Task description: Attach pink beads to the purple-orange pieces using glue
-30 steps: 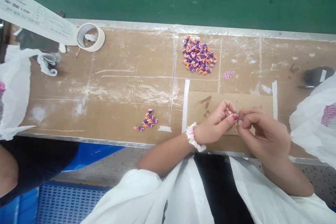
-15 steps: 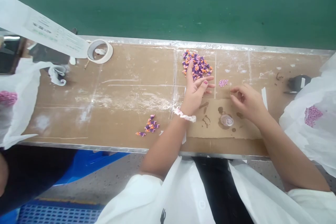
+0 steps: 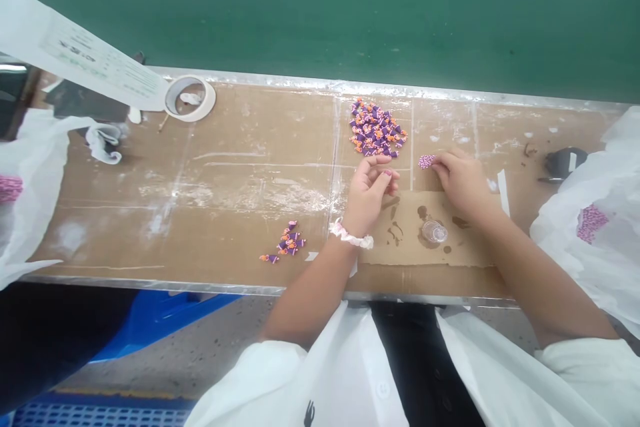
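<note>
My left hand (image 3: pixel 369 190) hovers just in front of a large pile of small purple-and-orange pieces (image 3: pixel 378 129). Its fingers are curled in towards the thumb, and what they hold is hidden. My right hand (image 3: pixel 463 180) lies on the bench with its fingertips pinched together at a small heap of tiny pink beads (image 3: pixel 426 161). A small clear round cap (image 3: pixel 433 231) sits on a taped cardboard patch (image 3: pixel 470 250) between my wrists. A smaller group of purple-and-orange pieces (image 3: pixel 286 243) lies to the left near the front edge.
The brown bench (image 3: pixel 225 180) has a metal rim and a green wall behind. A tape roll (image 3: pixel 191 97) and printed sheet (image 3: pixel 85 57) lie far left. White bags sit at the left (image 3: pixel 30 167) and right (image 3: pixel 590 233). A dark object (image 3: pixel 563 163) lies far right.
Both hands left the cardboard patch and reached forward. The left stretched over the big pile, then drew back with fingers curled. The right moved to the pink heap. The clear cap now shows.
</note>
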Tool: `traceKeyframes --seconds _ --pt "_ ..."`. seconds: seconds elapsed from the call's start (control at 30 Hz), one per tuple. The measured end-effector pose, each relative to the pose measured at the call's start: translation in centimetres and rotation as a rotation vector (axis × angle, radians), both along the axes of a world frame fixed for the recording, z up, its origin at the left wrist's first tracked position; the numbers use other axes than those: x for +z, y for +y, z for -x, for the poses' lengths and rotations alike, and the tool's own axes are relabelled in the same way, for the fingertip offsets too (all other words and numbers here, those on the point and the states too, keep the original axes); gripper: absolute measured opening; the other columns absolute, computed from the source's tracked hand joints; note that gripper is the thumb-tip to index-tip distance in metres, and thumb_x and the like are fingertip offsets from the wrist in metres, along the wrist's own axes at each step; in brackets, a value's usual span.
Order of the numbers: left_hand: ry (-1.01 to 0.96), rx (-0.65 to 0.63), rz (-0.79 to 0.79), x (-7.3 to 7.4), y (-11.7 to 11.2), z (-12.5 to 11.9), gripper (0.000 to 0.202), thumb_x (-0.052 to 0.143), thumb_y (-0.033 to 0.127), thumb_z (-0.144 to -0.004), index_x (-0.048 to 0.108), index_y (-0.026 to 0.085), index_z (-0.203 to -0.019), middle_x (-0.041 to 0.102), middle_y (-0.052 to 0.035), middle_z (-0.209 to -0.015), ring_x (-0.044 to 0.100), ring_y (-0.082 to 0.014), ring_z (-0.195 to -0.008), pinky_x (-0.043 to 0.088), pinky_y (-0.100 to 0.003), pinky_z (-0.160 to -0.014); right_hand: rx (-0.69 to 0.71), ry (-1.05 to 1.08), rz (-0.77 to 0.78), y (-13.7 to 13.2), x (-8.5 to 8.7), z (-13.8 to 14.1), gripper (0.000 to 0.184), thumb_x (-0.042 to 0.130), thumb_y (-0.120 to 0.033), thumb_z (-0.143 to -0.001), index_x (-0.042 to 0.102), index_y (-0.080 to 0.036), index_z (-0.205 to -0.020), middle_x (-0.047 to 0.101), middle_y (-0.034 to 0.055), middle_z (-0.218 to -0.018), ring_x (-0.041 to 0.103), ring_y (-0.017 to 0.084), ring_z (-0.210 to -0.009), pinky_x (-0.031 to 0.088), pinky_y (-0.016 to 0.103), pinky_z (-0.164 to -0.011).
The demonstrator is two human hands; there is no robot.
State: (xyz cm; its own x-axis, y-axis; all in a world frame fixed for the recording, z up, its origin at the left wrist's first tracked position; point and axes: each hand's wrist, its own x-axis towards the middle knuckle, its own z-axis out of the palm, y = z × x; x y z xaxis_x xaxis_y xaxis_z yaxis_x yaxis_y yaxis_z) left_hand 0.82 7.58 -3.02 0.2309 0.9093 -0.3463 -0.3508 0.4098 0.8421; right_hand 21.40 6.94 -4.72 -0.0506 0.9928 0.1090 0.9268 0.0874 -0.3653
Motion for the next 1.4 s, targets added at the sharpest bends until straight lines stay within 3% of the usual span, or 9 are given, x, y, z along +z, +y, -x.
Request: traceKeyframes --seconds 0.13,0.27,0.3,0.43,0.5,0.73,0.93,1.17,1.4 --pt "-0.031 -0.041 -0.002 0.2 -0.5 -0.2 0.013 0.058 0.015 -0.082 0.055 0.017 -0.095 0.062 0.0035 -0.076 0.055 -0.0050 -0.059 0.047 -0.019 -0.060 -0.038 0.016 0.011 0.4 -0.5 -0.3 0.014 0.044 -0.017 -0.090 0.055 -0.019 -0.081 0.059 0.0113 -0.086 0.055 0.025 -0.075 0.042 0.037 -0.064" --pt "-0.054 -0.134 -0.058 0.2 -1.2 -0.6 0.013 0.066 0.022 -0.082 0.059 0.015 -0.090 0.063 0.0012 -0.075 0.056 -0.0059 -0.061 0.048 -0.021 -0.063 0.008 0.130 0.004 -0.8 1.3 -0.3 0.009 0.045 -0.019 -0.091 0.051 -0.022 -0.084 0.056 0.0049 -0.081 0.054 0.020 -0.072 0.044 0.033 -0.064" --pt "-0.067 -0.173 -0.079 0.1 -1.5 -0.7 0.016 0.069 0.026 -0.081 0.061 0.015 -0.088 0.064 0.0008 -0.074 0.056 -0.0061 -0.061 0.048 -0.021 -0.063 0.034 0.193 0.002 -1.5 2.1 -0.1 0.009 0.045 -0.021 -0.093 0.050 -0.022 -0.085 0.055 0.0024 -0.078 0.053 0.018 -0.068 0.044 0.031 -0.062" --pt "-0.180 -0.378 -0.122 0.1 -2.8 -1.3 0.029 0.076 0.039 -0.077 0.067 0.015 -0.088 0.064 0.0000 -0.072 0.058 -0.0075 -0.063 0.050 -0.023 -0.064 0.132 0.843 0.043 -4.9 4.5 1.5 0.012 0.053 -0.030 -0.097 0.052 -0.023 -0.087 0.047 -0.0020 -0.075 0.045 0.012 -0.058 0.039 0.025 -0.052" --pt "-0.249 -0.442 -0.096 0.2 -3.4 -1.4 0.031 0.076 0.042 -0.077 0.068 0.014 -0.086 0.063 0.0001 -0.068 0.059 -0.0083 -0.062 0.051 -0.024 -0.064 0.162 0.939 0.023 -6.3 4.9 2.3 0.009 0.055 -0.026 -0.096 0.054 -0.023 -0.088 0.049 -0.0011 -0.078 0.049 0.012 -0.062 0.041 0.024 -0.052" --pt "-0.283 -0.422 -0.058 0.7 -3.9 -1.3 0.032 0.078 0.042 -0.075 0.067 0.012 -0.079 0.062 0.0009 -0.062 0.060 -0.0079 -0.057 0.053 -0.023 -0.061 0.292 0.633 -0.273 -7.5 4.0 2.4 0.020 0.059 -0.005 -0.088 0.059 -0.023 -0.098 0.057 0.0021 -0.082 0.056 0.015 -0.071 0.047 0.028 -0.061" --pt "-0.273 -0.458 -0.057 0.9 -3.9 -1.0 0.034 0.075 0.044 -0.078 0.065 0.012 -0.081 0.062 0.0009 -0.063 0.060 -0.0072 -0.056 0.054 -0.021 -0.057 0.331 0.364 -0.558 -7.7 3.8 2.6 0.031 0.064 0.000 -0.083 0.062 -0.023 -0.103 0.061 0.0028 -0.082 0.056 0.016 -0.066 0.046 0.030 -0.059" --pt "-0.248 -0.454 -0.149 0.8 -4.4 -1.1 0.034 0.067 0.046 -0.085 0.058 0.014 -0.084 0.060 0.0012 -0.068 0.062 -0.0065 -0.059 0.055 -0.020 -0.061 0.224 0.565 -0.483 -7.9 3.8 3.2 0.030 0.069 -0.005 -0.081 0.063 -0.024 -0.104 0.060 0.0030 -0.085 0.059 0.017 -0.071 0.047 0.029 -0.055" --pt "-0.055 -0.408 -0.427 0.4 -4.4 -1.0 0.026 0.058 0.040 -0.093 0.058 0.015 -0.085 0.061 0.0004 -0.071 0.062 -0.0073 -0.062 0.052 -0.020 -0.063 0.229 0.533 -0.471 -7.8 4.2 3.4 0.023 0.066 -0.004 -0.081 0.063 -0.022 -0.096 0.060 0.0035 -0.084 0.058 0.016 -0.071 0.046 0.030 -0.056"
